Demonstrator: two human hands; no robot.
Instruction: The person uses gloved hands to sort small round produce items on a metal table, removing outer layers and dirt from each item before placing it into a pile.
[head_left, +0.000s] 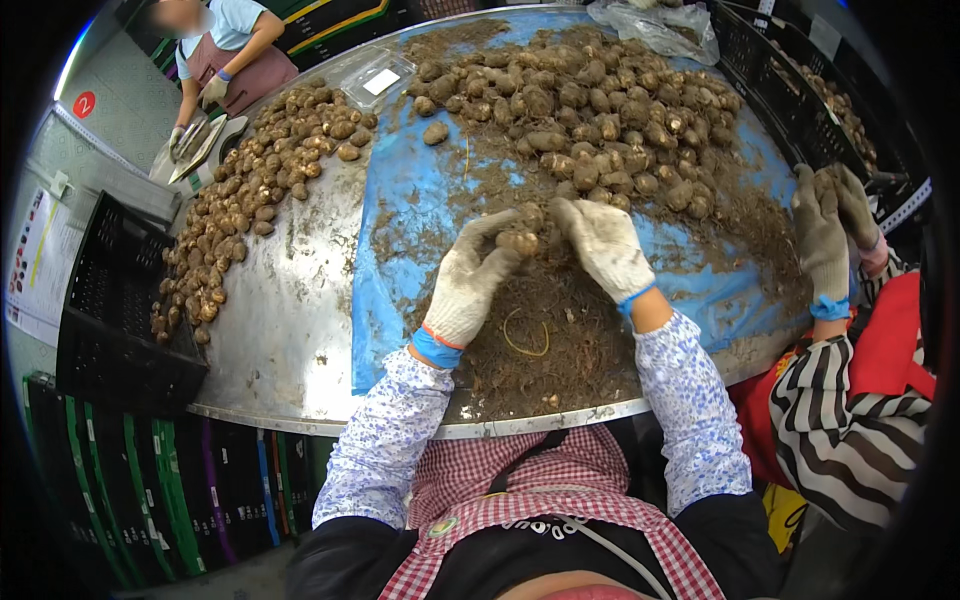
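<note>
My left hand (471, 279), in a soiled white knit glove, grips a small brown root tuber (517, 242) that looks like taro. Another earthy lump (531, 216) shows at its fingertips. Close by on the right, my right hand (609, 244) has its gloved fingers bent toward the tuber; whether they hold anything is hidden. Beneath both hands lies loose soil with fibrous roots (555, 337), and a yellow loop of cord or band (526, 346) rests on it. Beyond them is a heap of soil-covered tubers (600, 105) on blue plastic sheeting (397, 285).
Cleaner-looking tubers (277, 150) are spread across the metal table (277, 330) at left, beside a black crate (120, 315). A co-worker's gloved hands (825, 225) are at right, near black crates (795, 90). Another person (232, 52) stands far left by a scale-like device (199, 150).
</note>
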